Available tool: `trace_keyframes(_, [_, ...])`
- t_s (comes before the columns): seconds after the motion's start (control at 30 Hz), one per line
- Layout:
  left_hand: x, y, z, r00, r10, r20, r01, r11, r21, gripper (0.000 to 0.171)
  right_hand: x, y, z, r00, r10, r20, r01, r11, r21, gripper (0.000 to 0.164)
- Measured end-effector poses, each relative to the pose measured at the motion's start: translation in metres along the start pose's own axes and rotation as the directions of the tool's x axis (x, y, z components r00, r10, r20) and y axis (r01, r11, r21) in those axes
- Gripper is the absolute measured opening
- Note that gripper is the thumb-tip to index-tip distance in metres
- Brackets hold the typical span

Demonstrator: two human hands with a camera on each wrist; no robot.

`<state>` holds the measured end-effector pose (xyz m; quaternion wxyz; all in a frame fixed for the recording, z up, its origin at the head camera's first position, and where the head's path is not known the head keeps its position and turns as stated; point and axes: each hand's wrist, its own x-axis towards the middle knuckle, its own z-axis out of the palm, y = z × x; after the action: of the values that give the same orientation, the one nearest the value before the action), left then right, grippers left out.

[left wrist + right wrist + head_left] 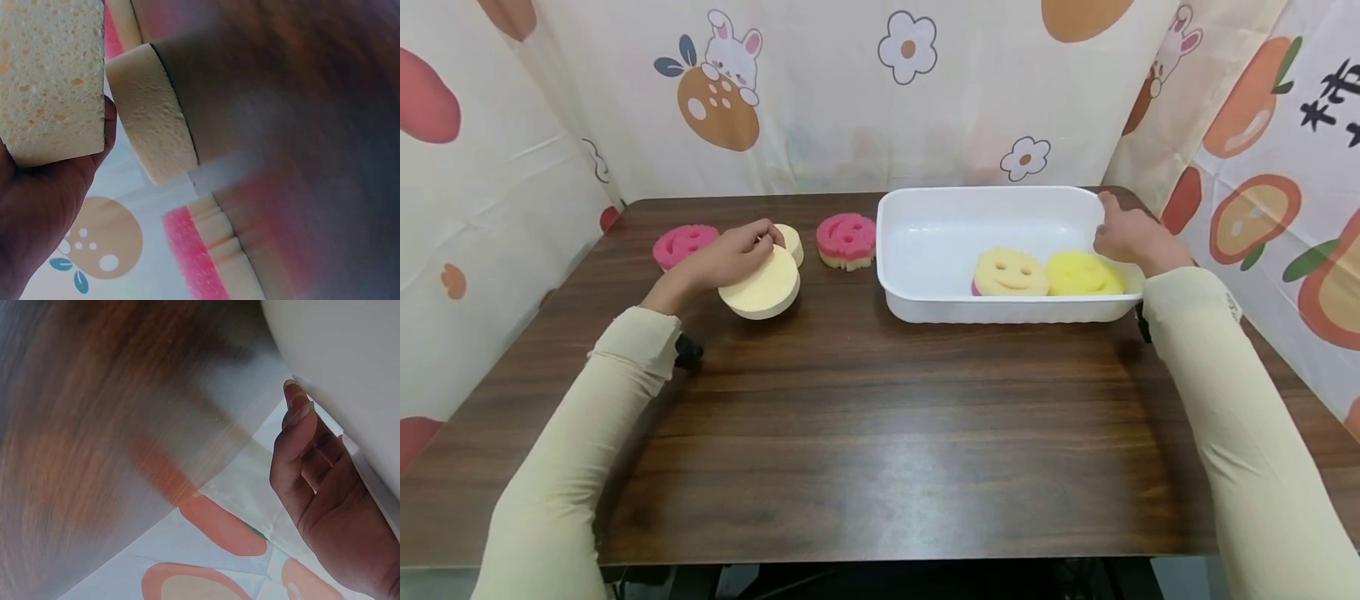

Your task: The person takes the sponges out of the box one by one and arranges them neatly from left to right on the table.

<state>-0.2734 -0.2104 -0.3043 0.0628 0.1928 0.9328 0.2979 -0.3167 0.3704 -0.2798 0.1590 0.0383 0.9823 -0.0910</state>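
My left hand (741,254) grips a round cream sponge (765,287) above the left of the table. In the left wrist view, the pitted edge of that sponge (53,81) hides part of the fingers. Another cream sponge (790,242) lies just behind it. Pink-topped smiley sponges stand on either side, one pink sponge (683,243) at left and one pink sponge (847,240) at right. My right hand (1138,237) holds the right end of a white tub (1000,310). Inside the tub lie a cream smiley sponge (1011,273) and a yellow smiley sponge (1084,275).
The brown wooden table (880,433) extends in front of the tub, its near edge at the bottom of the head view. Patterned curtains (842,100) stand behind and at both sides, close to the table's edges.
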Motion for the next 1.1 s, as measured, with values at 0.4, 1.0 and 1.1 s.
trace_keyframes(0.4, [-0.014,-0.017,-0.002,1.0,-0.01,0.001,0.01,0.998,-0.056,0.032,0.004,0.004,0.002,1.0,0.002,-0.01,-0.002,1.0,0.016,0.083])
trace_keyframes(1.0, [-0.028,-0.027,-0.009,0.999,-0.024,0.03,0.024,1.0,0.003,0.029,0.002,0.001,0.002,1.0,-0.006,-0.004,0.006,1.0,0.003,0.082])
trace_keyframes(1.1, [-0.029,-0.03,-0.009,0.999,-0.029,0.043,0.029,1.0,0.01,0.028,0.003,0.002,0.002,1.0,0.0,-0.005,0.0,1.0,0.01,0.084])
